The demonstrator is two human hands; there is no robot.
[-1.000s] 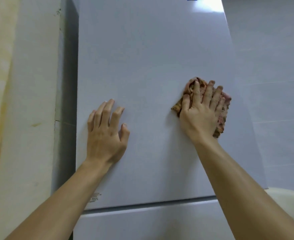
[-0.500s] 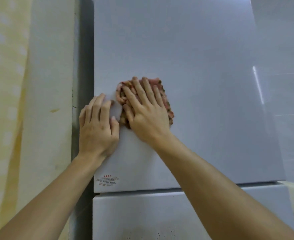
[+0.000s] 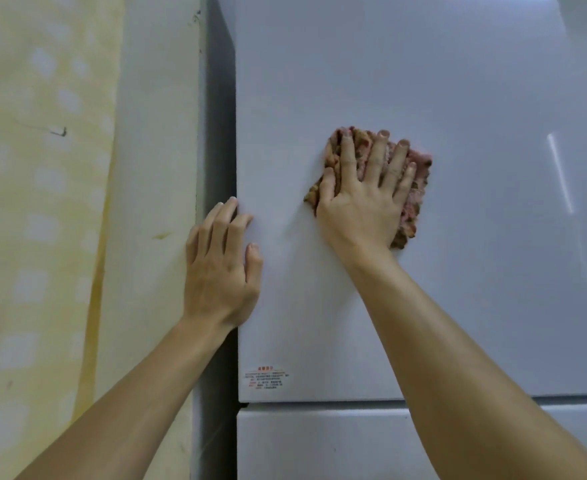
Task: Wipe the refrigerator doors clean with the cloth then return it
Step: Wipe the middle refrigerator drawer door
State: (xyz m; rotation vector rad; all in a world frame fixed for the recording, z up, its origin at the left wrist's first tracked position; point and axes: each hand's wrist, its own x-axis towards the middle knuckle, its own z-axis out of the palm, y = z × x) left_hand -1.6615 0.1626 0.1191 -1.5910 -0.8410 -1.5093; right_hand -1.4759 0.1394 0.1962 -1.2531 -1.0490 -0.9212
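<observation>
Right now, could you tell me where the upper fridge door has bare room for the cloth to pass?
Bare door spreads right of the cloth and above the right hand. A smaller patch lies between that hand, the left hand and the label. The door's left edge is crowded: the left hand rests there.

Two grips (image 3: 220,271) (image 3: 363,202), one cloth (image 3: 420,169), two doors (image 3: 458,98) (image 3: 319,445)

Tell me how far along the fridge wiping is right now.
Done: nothing shows as finished; the upper door carries no visible wiped patch. In hand: the right hand presses the cloth flat on the upper door while the left hand rests at that door's left edge. Left, apparently: the rest of this door, the lower door, then returning the cloth.
</observation>
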